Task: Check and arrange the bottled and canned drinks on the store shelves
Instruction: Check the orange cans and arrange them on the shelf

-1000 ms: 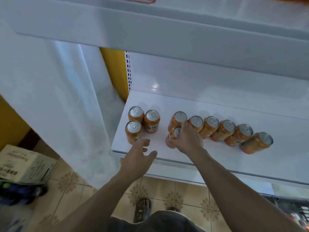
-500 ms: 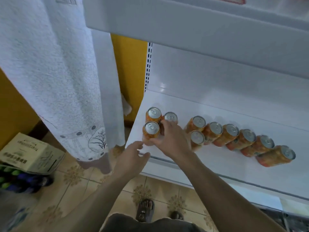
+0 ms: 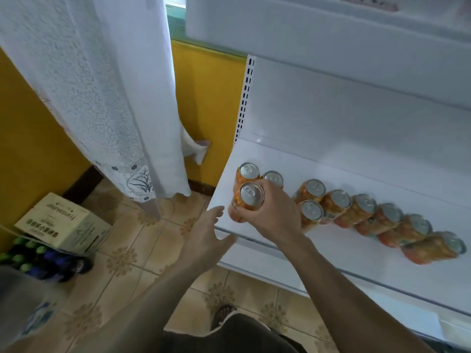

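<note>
Several orange drink cans with silver tops stand on a white shelf [image 3: 356,171]. My right hand [image 3: 275,212] grips the front left can [image 3: 251,197] near the shelf's left front corner. Two more cans, one [image 3: 247,171] and another [image 3: 273,178], stand just behind it. To the right, a can [image 3: 311,211] stands in front of a diagonal row of cans [image 3: 364,207] that runs to the last can [image 3: 438,248]. My left hand [image 3: 206,235] hovers open just below the shelf's front edge, left of the held can, touching nothing.
A white lace curtain [image 3: 107,85] hangs left of the shelf against a yellow wall [image 3: 211,103]. A cardboard box [image 3: 61,222] sits on dark bottles with green caps [image 3: 33,261] on the tiled floor. An upper shelf [image 3: 318,24] overhangs.
My right hand left the can in the middle group, moved left and closed on the front left can. My left hand stayed open by the shelf edge. The view shifted left.
</note>
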The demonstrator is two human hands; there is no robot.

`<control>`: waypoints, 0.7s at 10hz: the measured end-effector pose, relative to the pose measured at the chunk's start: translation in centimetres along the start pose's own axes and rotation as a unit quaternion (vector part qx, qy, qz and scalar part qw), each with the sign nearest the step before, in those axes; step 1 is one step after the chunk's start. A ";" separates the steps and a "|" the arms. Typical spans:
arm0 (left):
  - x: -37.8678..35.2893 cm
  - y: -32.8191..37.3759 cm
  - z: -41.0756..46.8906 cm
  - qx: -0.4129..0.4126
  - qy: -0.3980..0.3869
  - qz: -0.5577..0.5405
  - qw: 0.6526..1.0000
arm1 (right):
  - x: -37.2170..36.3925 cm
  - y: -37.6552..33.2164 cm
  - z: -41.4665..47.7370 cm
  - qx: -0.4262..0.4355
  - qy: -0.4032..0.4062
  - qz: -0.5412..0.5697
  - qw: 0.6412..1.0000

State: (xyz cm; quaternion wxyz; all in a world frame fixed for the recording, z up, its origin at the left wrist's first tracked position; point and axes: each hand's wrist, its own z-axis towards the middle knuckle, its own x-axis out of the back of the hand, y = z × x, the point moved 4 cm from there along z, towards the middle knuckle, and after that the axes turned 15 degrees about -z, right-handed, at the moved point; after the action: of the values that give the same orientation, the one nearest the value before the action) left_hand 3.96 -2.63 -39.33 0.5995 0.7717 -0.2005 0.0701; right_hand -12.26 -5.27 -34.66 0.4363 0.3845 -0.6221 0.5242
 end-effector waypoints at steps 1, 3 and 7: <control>-1.4 3.4 -0.2 -0.096 -0.024 -0.047 0.994 | 5.0 0.4 -3.6 0.047 0.083 0.074 0.993; -5.6 11.3 -2.6 -0.207 -0.087 -0.165 0.960 | 14.1 2.3 -10.4 0.088 0.245 0.111 0.959; -11.1 15.6 -6.0 -0.302 -0.146 -0.207 0.919 | 18.0 8.8 -15.6 0.067 0.310 0.110 0.942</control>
State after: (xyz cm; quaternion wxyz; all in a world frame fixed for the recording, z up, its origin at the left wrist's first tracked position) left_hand -11.50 2.43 -27.59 0.7690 0.5802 -0.1335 -0.2327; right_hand -24.09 11.15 -19.32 0.5205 0.1599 -0.4579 0.7027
